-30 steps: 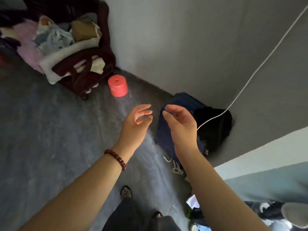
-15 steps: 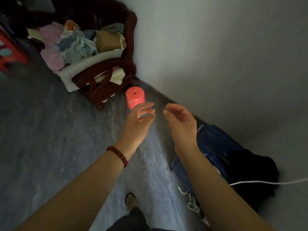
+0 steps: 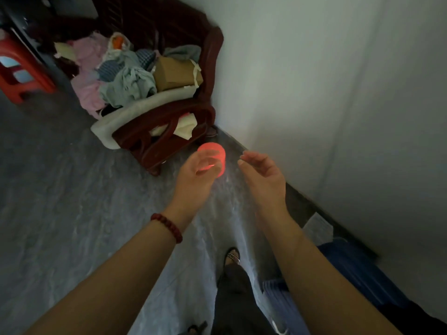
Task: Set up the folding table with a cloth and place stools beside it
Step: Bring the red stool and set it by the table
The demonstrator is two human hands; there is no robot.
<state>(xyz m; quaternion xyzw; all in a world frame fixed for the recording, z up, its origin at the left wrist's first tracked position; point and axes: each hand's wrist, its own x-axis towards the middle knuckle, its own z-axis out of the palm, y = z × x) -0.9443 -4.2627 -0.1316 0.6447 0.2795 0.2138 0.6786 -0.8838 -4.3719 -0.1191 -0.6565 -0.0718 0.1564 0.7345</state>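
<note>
Red plastic stool point(image 3: 17, 71) stands at far left, near the armchair point(image 3: 169, 122). Left hand point(image 3: 193, 180) and right hand point(image 3: 263, 180) are raised side by side, fingers loosely bent, holding nothing.

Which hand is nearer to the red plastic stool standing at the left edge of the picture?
Left. The left hand is far right of the red plastic stool; the right hand is even farther right, by the white wall.

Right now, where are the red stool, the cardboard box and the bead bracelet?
red stool point(image 3: 29, 87): head view, its lower rail.
cardboard box point(image 3: 174, 73): head view, its brown side.
bead bracelet point(image 3: 169, 226): head view, beads across the left wrist.
</note>
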